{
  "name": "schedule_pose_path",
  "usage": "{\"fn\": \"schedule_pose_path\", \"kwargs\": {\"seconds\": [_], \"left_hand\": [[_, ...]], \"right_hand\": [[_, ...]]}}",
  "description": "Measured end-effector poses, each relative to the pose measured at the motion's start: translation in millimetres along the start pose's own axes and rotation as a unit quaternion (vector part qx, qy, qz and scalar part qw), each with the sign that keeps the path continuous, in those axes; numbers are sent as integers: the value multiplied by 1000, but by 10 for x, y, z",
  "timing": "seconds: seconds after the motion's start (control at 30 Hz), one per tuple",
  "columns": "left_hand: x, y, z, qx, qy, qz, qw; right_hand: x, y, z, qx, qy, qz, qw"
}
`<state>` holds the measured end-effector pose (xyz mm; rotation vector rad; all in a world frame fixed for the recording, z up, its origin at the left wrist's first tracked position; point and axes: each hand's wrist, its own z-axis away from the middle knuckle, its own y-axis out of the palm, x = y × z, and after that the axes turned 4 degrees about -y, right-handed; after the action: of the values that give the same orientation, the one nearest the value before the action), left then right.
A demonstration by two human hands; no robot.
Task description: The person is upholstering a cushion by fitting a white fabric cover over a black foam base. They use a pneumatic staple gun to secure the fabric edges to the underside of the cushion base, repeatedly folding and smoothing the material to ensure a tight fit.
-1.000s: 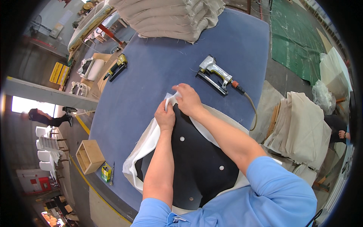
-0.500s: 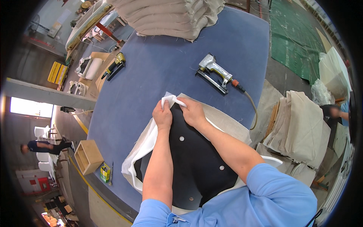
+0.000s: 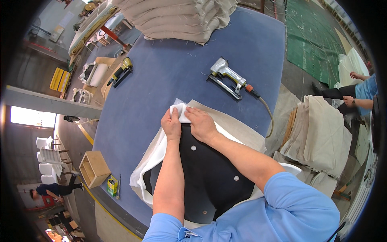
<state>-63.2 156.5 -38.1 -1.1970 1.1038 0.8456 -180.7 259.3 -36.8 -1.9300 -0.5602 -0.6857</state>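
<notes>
A black panel with a few round light spots lies on the blue-covered table in front of me. White padding and beige cloth spread out from under it. At the panel's far end, my left hand pinches the folded edge of the padding between thumb and fingers. Close beside it, my right hand presses its closed fingers onto the same white fold. Beyond my hands, toward the right, a silver staple gun with an air hose rests on the table.
A yellow and black staple gun lies at the table's left edge. Folded beige cloths are piled at the far end, with more cloth stacked at right. A wooden box stands left. One person is at right, another far left.
My right hand has shifted slightly inward, and the white edge is now folded flatter over the panel's far end. The person at right has come further into view; the far-left person has moved.
</notes>
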Motion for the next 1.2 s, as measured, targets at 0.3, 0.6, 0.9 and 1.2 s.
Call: {"fn": "schedule_pose_path", "kwargs": {"seconds": [0.3, 0.6, 0.9, 1.2], "left_hand": [[-64, 20, 414, 38, 199, -211, 956], [-82, 23, 483, 44, 276, -319, 906], [-138, 25, 504, 41, 248, -297, 921], [-45, -25, 476, -125, 192, -205, 952]], "right_hand": [[128, -166, 194, 136, -42, 126, 982], [-158, -191, -90, -41, 195, -225, 954], [-296, 13, -493, 86, 135, -164, 973], [-358, -51, -334, -100, 242, -252, 931]]}}
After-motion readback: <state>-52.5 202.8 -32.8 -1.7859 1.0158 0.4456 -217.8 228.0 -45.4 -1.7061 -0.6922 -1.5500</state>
